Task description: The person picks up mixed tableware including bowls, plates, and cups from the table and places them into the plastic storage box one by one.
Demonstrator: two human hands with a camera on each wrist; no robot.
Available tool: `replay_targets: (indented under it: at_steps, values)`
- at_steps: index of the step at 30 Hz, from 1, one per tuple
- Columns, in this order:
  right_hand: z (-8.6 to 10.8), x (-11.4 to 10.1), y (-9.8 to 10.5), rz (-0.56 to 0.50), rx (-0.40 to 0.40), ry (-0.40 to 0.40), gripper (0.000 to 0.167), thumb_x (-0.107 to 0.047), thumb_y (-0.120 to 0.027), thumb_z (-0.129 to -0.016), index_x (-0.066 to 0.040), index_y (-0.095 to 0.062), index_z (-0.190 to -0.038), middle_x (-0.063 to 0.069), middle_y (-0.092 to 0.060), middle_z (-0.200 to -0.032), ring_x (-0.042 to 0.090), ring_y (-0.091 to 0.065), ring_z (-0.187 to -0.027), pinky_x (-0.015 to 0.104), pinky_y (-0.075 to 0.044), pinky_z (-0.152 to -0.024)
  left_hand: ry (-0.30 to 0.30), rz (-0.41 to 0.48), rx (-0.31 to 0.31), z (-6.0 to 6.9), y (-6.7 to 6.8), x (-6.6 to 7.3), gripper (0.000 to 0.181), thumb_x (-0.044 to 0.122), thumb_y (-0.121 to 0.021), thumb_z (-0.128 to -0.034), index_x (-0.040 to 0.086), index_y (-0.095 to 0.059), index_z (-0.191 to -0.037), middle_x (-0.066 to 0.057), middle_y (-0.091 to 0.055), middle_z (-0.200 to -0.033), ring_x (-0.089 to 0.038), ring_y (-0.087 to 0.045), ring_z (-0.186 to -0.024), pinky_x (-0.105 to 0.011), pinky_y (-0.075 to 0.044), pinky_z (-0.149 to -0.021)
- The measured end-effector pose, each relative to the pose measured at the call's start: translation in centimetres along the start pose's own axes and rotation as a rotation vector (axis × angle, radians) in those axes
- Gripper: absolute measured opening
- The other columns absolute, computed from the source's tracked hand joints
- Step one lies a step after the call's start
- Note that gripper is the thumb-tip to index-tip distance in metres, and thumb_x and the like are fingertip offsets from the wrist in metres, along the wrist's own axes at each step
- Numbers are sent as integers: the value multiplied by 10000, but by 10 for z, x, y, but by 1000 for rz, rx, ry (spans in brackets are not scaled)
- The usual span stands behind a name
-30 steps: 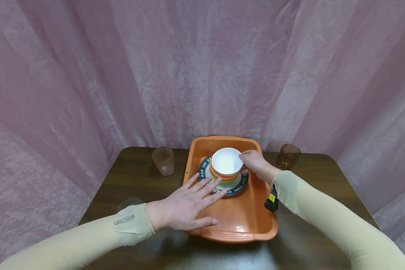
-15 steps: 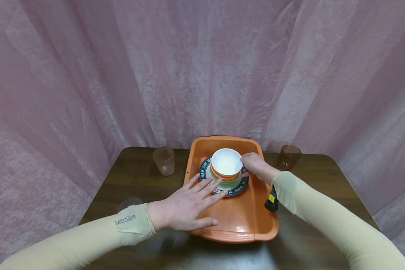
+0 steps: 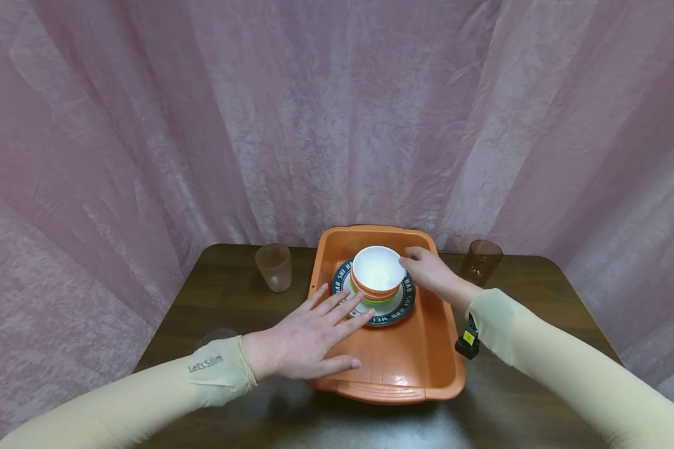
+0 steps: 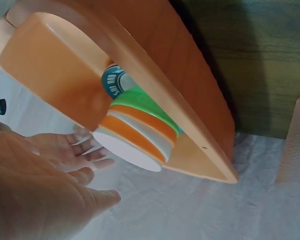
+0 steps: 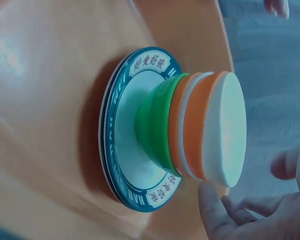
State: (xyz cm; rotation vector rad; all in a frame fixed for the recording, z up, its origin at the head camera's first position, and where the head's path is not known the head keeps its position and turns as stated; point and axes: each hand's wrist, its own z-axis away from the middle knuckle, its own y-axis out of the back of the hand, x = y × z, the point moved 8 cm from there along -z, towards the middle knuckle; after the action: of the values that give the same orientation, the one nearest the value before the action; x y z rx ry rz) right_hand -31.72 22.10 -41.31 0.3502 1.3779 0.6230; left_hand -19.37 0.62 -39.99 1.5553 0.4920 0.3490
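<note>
In the head view a stack of bowls [image 3: 378, 269], white on top with orange and green below, stands on dark-rimmed plates [image 3: 384, 320] inside an orange basin [image 3: 404, 355]. My left hand [image 3: 314, 340] hovers over the basin's left side, fingers spread and holding nothing. At the stack's right is my right hand [image 3: 432, 272], its thumb and fingers apart. The right wrist view shows a fingertip of the right hand [image 5: 270, 205] by the rim of the stacked bowls [image 5: 190, 127], with nothing gripped; whether it touches I cannot tell.
On the wooden table [image 3: 202, 305], a clear tumbler [image 3: 274, 268] stands left of the basin and a brown tumbler [image 3: 481, 262] right of it. Another clear rim [image 3: 218, 335] shows behind the left forearm. A pink curtain [image 3: 337, 125] hangs behind.
My right hand has let go of the top bowl's rim, its fingers opening as the wrist shifts right. The bowls stay stacked, and my left hand has hardly moved.
</note>
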Motion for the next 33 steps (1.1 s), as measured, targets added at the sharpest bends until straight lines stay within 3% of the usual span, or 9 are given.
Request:
replay_targets:
  at_steps: [5,10,16,24,28,33]
  values:
    - [19,-12,10,236,62,182,658,-324,-509,-1073,52,-303,-1572,266,-373,-1573,430,-348,-1448,581,-300,-1161,30,-12,-6,0,3,-6,798,723,-267,-1016,265,-148,-1659,-58,-36,-1717,-275,-64,-1564,-560,-30,-1231]
    - [43,-19,16,417,127,287,681,-378,-538,-1059,-20,-314,-1593,222,-365,-1591,464,-307,-1452,623,-264,-1158,44,-24,19,2,7,-11,804,722,-291,-1014,259,-162,-1658,-64,-45,-1716,-289,-92,-1562,-563,-41,-1230]
    - [71,-26,18,547,188,401,722,-363,-615,-1027,-50,-312,-1602,236,-332,-1604,472,-266,-1468,647,-236,-1157,56,-7,49,4,9,-16,806,714,-323,-1014,245,-194,-1657,-73,-56,-1715,-295,-109,-1559,-587,-75,-1222]
    - [104,-27,11,740,241,527,811,-536,-613,-990,-128,-308,-1622,192,-224,-1667,465,-175,-1511,672,-192,-1160,93,27,52,8,11,-25,801,705,-372,-1010,290,-150,-1658,-61,-82,-1716,-254,-27,-1569,-555,15,-1226]
    - [120,-27,7,790,252,592,848,-575,-616,-973,-141,-295,-1628,174,-170,-1686,460,-146,-1521,639,-153,-1188,110,23,48,11,9,-29,800,720,-339,-1009,272,-189,-1655,-67,-109,-1712,-255,-48,-1567,-555,9,-1228]
    - [135,-24,3,825,258,611,876,-603,-608,-964,-168,-261,-1640,140,-130,-1701,431,-117,-1535,600,-92,-1215,130,35,45,14,7,-32,791,708,-353,-1013,263,-211,-1651,-65,-100,-1712,-258,-68,-1565,-557,-1,-1229]
